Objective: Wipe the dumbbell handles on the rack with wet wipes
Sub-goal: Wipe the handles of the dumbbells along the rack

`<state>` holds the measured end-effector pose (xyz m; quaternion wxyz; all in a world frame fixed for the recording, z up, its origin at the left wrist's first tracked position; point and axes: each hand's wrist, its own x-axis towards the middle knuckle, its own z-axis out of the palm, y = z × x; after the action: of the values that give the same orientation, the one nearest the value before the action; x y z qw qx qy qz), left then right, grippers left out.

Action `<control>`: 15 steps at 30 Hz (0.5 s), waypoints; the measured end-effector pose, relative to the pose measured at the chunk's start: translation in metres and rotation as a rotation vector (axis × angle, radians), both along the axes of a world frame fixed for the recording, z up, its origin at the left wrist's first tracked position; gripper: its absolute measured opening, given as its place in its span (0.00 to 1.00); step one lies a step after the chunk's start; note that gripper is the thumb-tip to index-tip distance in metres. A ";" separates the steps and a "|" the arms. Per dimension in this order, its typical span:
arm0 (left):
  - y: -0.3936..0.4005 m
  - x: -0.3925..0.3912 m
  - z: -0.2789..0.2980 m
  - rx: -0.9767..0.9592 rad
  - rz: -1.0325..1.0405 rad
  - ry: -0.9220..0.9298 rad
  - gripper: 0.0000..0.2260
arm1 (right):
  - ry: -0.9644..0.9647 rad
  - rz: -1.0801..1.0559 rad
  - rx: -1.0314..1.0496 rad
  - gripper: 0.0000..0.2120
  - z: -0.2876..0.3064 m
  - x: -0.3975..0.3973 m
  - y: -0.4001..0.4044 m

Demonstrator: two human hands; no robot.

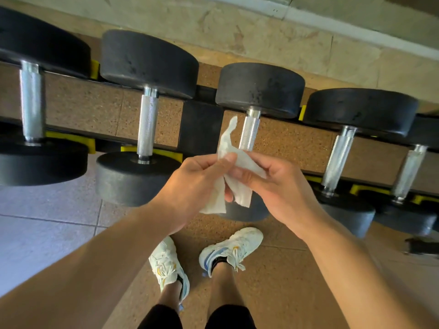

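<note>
A white wet wipe (242, 162) is held between both hands above the rack. My left hand (197, 184) pinches its left side with thumb and fingers. My right hand (273, 184) pinches its right side, and loose ends hang below and stick up. Just behind the hands lies a dumbbell with a knurled silver handle (249, 132); its lower end and near weight are partly hidden by my hands. Neither hand touches that handle. Other dumbbell handles lie on the rack to the left (147, 125) and to the right (338, 157).
The black rack (200, 125) with yellow cradles runs across the view and holds several black dumbbells. A cork-coloured floor (285, 281) lies under my white sneakers (231, 249). Grey tiles are at the left, and a beige wall runs behind the rack.
</note>
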<state>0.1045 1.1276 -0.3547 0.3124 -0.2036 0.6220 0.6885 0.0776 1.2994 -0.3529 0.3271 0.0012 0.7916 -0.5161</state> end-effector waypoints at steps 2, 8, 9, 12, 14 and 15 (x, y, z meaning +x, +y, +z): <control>0.002 0.001 -0.002 -0.049 0.033 0.013 0.16 | 0.067 -0.025 0.014 0.12 -0.001 0.001 0.002; 0.010 -0.001 -0.030 -0.480 0.520 -0.089 0.05 | 0.560 -0.233 0.329 0.08 -0.012 -0.023 0.006; 0.014 -0.002 -0.036 -0.505 0.539 -0.117 0.05 | 0.735 -0.125 0.351 0.07 -0.015 -0.032 0.006; 0.035 -0.007 -0.055 -0.594 0.558 -0.159 0.05 | 1.072 0.475 0.423 0.21 -0.049 -0.068 0.011; 0.052 -0.011 -0.066 -0.672 0.554 -0.197 0.06 | 1.105 0.779 0.503 0.23 -0.076 -0.091 0.012; 0.060 -0.013 -0.071 -0.696 0.565 -0.216 0.06 | 1.090 0.872 0.526 0.21 -0.085 -0.099 0.011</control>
<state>0.0917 1.1876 -0.4255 0.0888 -0.5285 0.7002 0.4718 -0.0217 1.3108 -0.4378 0.0521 -0.4907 0.8676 -0.0607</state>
